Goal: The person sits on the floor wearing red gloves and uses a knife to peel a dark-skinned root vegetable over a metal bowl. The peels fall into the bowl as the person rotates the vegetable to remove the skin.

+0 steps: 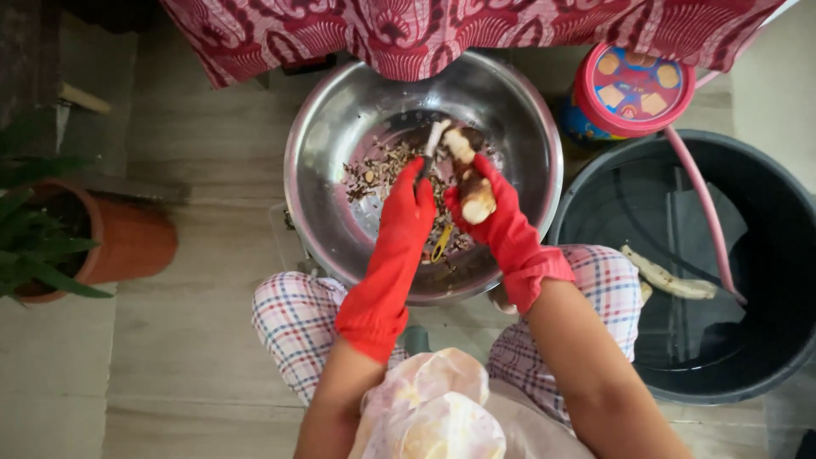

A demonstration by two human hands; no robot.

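Both hands wear red rubber gloves and work over a large steel bowl point(340, 110). My right hand point(497, 212) grips a pale, partly peeled root point(474, 197) upright above the bowl. My left hand point(408, 208) is shut on a small knife point(434, 136) whose blade rests against the top of the root. Brown peel scraps point(382, 170) lie on the bowl's bottom, with a small yellow tool point(442, 243) among them.
A black bucket point(765, 357) of water at the right holds a peeled root point(667, 276) and a pink hose point(705, 212). A round tin with a red lid point(629, 89) stands behind it. A potted plant point(127, 242) sits left. A plastic bag point(433, 399) lies on my lap.
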